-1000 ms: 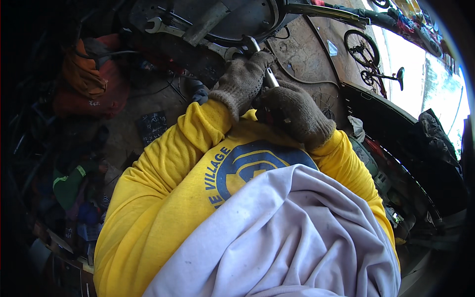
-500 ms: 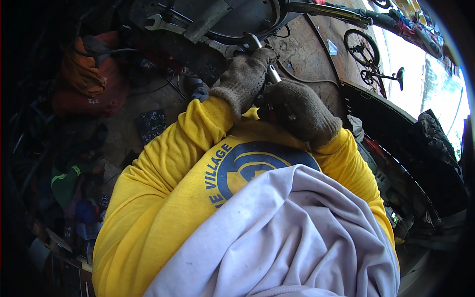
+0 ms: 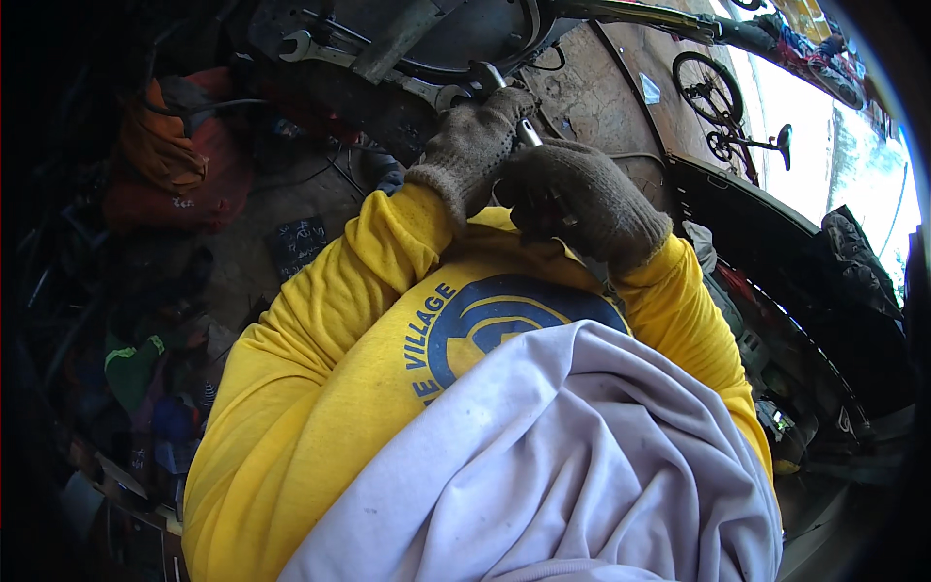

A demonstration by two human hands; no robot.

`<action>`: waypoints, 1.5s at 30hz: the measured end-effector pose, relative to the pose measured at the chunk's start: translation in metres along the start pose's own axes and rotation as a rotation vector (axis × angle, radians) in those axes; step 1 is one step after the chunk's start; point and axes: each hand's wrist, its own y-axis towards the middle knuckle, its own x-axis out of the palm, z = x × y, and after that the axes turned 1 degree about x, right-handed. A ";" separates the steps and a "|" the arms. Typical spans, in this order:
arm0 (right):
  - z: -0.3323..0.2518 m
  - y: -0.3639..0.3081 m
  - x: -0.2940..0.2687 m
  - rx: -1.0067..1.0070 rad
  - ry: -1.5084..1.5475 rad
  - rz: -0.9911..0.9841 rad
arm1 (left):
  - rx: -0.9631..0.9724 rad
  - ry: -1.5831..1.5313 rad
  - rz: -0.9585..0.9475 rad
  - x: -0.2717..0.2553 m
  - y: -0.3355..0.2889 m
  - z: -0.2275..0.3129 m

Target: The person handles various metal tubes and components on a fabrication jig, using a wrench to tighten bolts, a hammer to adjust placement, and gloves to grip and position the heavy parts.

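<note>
My left hand (image 3: 467,145), in a brown knitted glove, is closed around a silver metal bar tool (image 3: 529,133). The bar's far end shows beyond the fingers, and its near end, with a hole in it, peeks out by the other glove. Beside it, my right hand (image 3: 587,199) wears a matching glove and is curled closed in front of my chest. What its fingers grip is mostly hidden; only a small shiny bit shows beneath them. A large open-end wrench (image 3: 303,45) lies just past my left hand, running under a grey metal bar (image 3: 402,39).
A dark round metal part (image 3: 475,34) lies ahead. An orange and red cloth bundle (image 3: 160,155) is at left, near a dark marked slab (image 3: 298,242). A hose (image 3: 635,155) crosses the floor. A bicycle (image 3: 718,107) stands far right, behind a dark ledge (image 3: 747,209).
Both hands have shifted slightly away from my body. My right hand has also moved a little left, closer to my left hand, covering more of the bar's near end.
</note>
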 end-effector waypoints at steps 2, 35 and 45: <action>0.003 0.000 0.003 0.031 0.031 0.088 | -0.093 -0.142 -0.088 -0.003 0.004 -0.002; 0.284 -0.090 -0.102 0.252 0.628 0.372 | -0.391 1.157 0.044 -0.016 -0.004 0.014; 0.295 -0.062 -0.176 0.229 0.654 0.276 | -0.171 1.422 0.734 0.082 -0.068 -0.043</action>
